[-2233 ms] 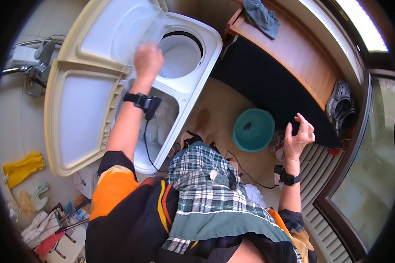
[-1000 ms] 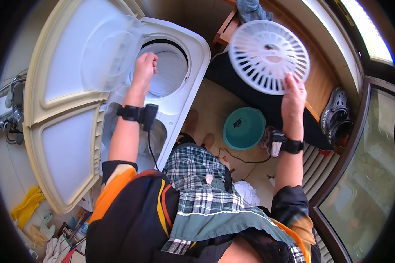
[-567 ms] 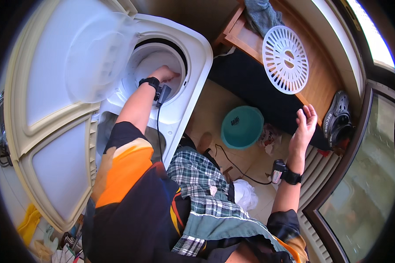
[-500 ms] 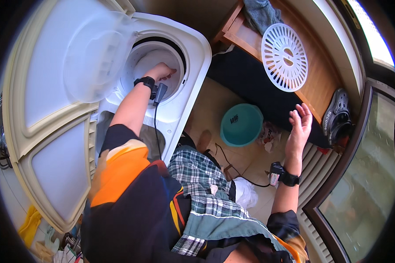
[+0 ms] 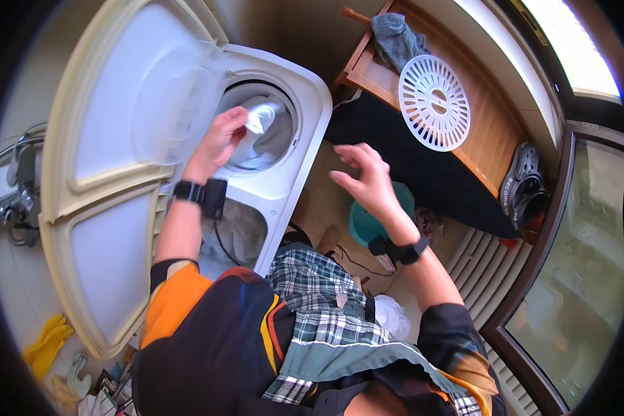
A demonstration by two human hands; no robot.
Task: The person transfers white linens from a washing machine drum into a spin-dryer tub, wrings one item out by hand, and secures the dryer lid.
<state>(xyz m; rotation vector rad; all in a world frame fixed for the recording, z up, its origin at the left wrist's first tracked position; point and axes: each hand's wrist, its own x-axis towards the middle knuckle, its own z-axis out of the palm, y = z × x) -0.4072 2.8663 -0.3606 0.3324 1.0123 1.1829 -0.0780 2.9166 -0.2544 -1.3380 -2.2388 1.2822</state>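
My left hand (image 5: 223, 139) is at the round spin tub (image 5: 290, 142) of a white twin-tub washing machine (image 5: 315, 87). Its fingers are closed on a piece of white cloth (image 5: 262, 118), which hangs over the tub. More pale, wet-looking fabric (image 5: 260, 156) lies down inside. My right hand (image 5: 367, 177) is in the air right of the machine, fingers apart, holding nothing. Beneath it, a turquoise basin (image 5: 403, 201) on the floor is partly hidden. Through the machine's nearer opening, whitish fabric (image 5: 239, 232) shows behind the strap cable.
The machine's raised lid (image 5: 104, 277) and a clear round cover (image 5: 180, 104) stand on the left. A white slotted disc (image 5: 423, 125) and a grey cloth (image 5: 397, 41) lie on the wooden cabinet (image 5: 496, 118); dark clogs (image 5: 523, 184) sit at its end. Yellow gloves (image 5: 47, 343) are lower left.
My left hand has risen out of the spin tub, drawing up the white cloth. My right hand has moved left from near the cabinet edge toward the machine. The whole view has shifted slightly.
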